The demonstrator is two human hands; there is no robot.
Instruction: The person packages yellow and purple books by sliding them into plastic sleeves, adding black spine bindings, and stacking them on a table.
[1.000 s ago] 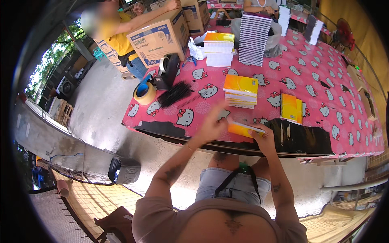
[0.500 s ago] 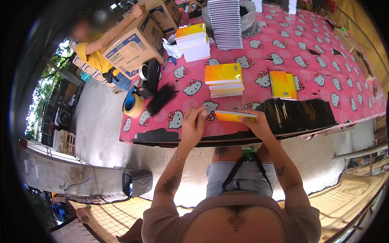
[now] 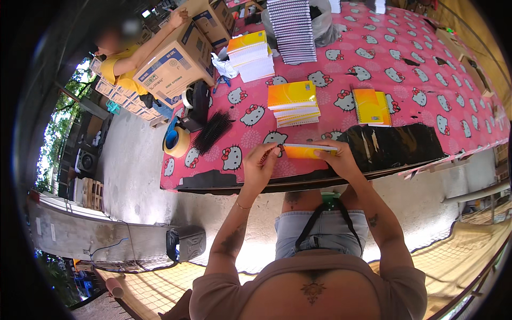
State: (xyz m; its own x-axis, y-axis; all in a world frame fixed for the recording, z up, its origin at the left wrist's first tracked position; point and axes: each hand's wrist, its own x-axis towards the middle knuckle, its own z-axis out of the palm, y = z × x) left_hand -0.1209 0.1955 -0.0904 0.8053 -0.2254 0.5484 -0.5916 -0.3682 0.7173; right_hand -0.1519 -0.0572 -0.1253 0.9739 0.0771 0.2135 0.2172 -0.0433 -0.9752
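My right hand [image 3: 341, 160] grips a small notebook [image 3: 301, 152] with a yellow-orange cover, tilted so its white page edge faces up. My left hand [image 3: 260, 164] is closed near the notebook's left end, fingertips pinched. Within its grip shows a short, dark, ribbed strip that looks like a wire binding coil [image 3: 266, 155]; the fingers partly hide it. Beyond my hands stands a stack of similar notebooks [image 3: 293, 96]. Two spiral-bound notebooks [image 3: 372, 108] lie overlapping to the right. On the left is a bundle of black wire coils [image 3: 213, 132].
A tape roll [image 3: 176, 142] and a black tape dispenser [image 3: 198, 106] sit at the table's left edge. Farther back are another notebook stack [image 3: 250, 58], a tall spiral-bound stack [image 3: 292, 32] and cardboard boxes [image 3: 178, 66]. A person in a yellow shirt [image 3: 124, 69] is at the boxes.
My left hand has moved slightly right and closer to the notebook, and the ribbed strip in it now shows. The notebook is tilted a little differently in my right hand. The view has shifted slightly.
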